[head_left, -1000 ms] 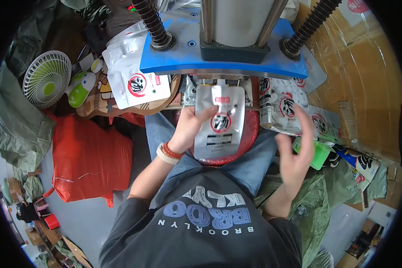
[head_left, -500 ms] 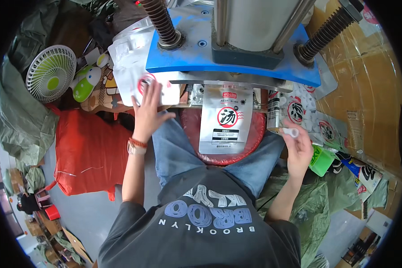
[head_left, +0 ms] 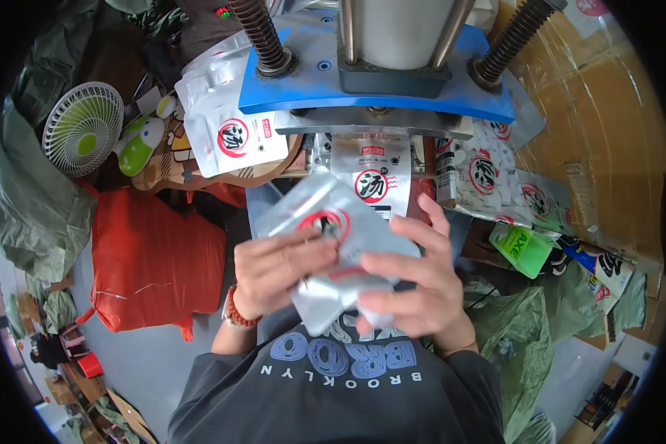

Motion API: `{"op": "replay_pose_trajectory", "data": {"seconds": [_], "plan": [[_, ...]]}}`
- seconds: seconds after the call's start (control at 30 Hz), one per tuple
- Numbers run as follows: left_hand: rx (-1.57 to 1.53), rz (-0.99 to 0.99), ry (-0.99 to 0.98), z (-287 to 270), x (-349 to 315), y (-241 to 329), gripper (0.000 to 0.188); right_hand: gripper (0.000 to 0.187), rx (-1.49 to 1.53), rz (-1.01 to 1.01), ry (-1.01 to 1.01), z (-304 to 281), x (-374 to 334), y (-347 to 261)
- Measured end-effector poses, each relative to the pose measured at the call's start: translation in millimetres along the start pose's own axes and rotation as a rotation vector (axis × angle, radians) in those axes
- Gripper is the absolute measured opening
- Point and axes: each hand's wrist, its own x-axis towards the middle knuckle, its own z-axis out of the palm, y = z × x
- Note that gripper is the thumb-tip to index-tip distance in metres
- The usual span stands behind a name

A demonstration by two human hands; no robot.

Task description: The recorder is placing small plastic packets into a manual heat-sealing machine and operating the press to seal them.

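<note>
Silver pouch (head_left: 325, 222) below blue press (head_left: 377, 92)

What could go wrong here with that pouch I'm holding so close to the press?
Both the left hand and right hand grip the silver pouch just below the blue press head, so fingers might stray under it. Another pouch hangs in the press slot; feeding a second could jam it. The loose pile of pouches at the right may slide off.

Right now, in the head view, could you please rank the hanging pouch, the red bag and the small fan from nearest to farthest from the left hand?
From the left hand:
1. Hanging pouch, ahead, under the press.
2. Red bag, to its left.
3. Small fan, far upper left.
</note>
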Motion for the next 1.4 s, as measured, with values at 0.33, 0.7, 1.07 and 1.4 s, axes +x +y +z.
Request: {"op": "replay_pose_trajectory", "data": {"seconds": [0.33, 0.7, 1.07, 1.4], "plan": [[-1.010, -1.108, -0.047, 98, 5, -54, 0.024, 0.063, -0.258, 0.512, 0.251, -20, -11, 23], [-0.838, -1.042, 0.007, 82, 25, -98, 0.038, 0.032, -0.850, 0.919, -0.293, -33, -84, 94], [0.188, -0.667, 0.037, 16, -61, -107, 0.041, 0.043, -0.293, 0.534, 0.224, -46, -36, 7], [0.124, -0.105, -0.042, 1, -5, -6, 0.031, 0.035, -0.155, 0.060, -0.148, -4, 9, -11]]}}
